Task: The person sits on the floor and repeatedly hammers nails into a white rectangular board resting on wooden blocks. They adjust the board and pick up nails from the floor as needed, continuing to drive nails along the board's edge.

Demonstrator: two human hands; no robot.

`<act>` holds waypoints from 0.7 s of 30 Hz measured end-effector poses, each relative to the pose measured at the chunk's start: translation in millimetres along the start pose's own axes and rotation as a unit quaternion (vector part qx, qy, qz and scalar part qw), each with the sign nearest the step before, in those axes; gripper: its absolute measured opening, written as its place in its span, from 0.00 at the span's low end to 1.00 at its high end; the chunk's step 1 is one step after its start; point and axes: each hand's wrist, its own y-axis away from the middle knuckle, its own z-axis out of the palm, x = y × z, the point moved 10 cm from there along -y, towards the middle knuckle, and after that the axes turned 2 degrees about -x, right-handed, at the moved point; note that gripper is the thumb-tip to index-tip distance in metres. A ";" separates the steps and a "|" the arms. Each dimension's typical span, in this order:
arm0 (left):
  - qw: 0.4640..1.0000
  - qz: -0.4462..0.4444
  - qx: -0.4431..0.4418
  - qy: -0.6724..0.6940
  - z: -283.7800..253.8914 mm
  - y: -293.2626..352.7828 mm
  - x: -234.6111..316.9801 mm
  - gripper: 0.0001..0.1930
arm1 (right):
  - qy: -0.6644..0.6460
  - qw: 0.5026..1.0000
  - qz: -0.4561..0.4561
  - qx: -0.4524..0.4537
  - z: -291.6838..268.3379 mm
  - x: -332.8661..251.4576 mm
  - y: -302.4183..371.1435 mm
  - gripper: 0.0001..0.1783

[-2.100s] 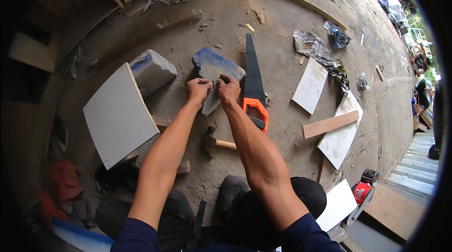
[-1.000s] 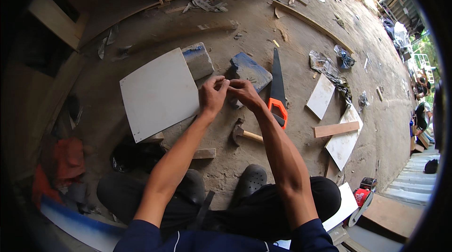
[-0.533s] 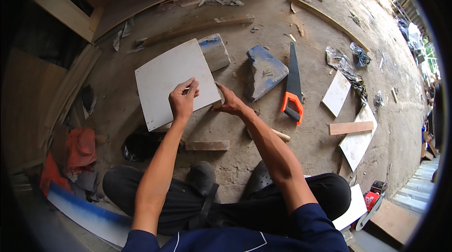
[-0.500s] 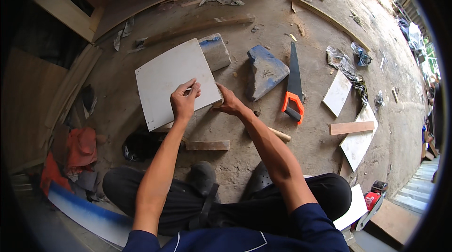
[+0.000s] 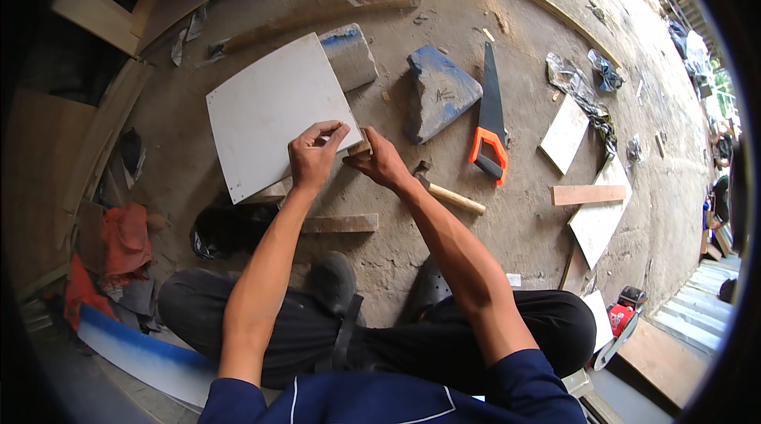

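A white board [image 5: 273, 111] with small holes near its corners lies tilted, its far right side by a grey concrete block [image 5: 349, 58]. Over the board's near right corner is my left hand [image 5: 315, 156], thumb and fingers pinched together; anything between them is too small to make out. My right hand [image 5: 384, 159] grips that corner from the right side, where a bit of wood [image 5: 359, 150] shows under the board. A hammer [image 5: 450, 194] with a wooden handle lies just right of my right wrist, partly behind my forearm.
Right of the board lie a blue-stained concrete chunk [image 5: 444, 95] and a handsaw [image 5: 490, 119] with an orange handle. Further right are white offcuts [image 5: 565, 135] and a wood strip [image 5: 588, 195]. A wood block [image 5: 341, 223] sits before my feet; a long timber [image 5: 333, 16] lies beyond.
My left hand has moved to the board's near right corner, closer to my right hand. The whole view has shifted, and the hammer now shows more fully.
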 end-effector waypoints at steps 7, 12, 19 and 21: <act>0.976 0.157 0.040 -0.147 -6.4 1.6 26.3 0.08 | 0.011 1.000 0.009 -0.020 4.1 -6.2 -7.2 0.32; 0.976 0.166 0.013 -0.144 -0.4 -0.9 28.5 0.07 | 0.005 1.000 0.004 -0.022 6.3 -4.7 -13.7 0.31; 0.955 0.231 -0.028 -0.186 12.5 -4.9 35.9 0.06 | -0.012 1.000 -0.008 -0.015 7.5 -4.2 -17.3 0.27; 0.951 0.238 -0.025 -0.194 13.4 -4.9 35.2 0.06 | -0.006 1.000 -0.014 -0.009 7.2 -2.7 -16.5 0.27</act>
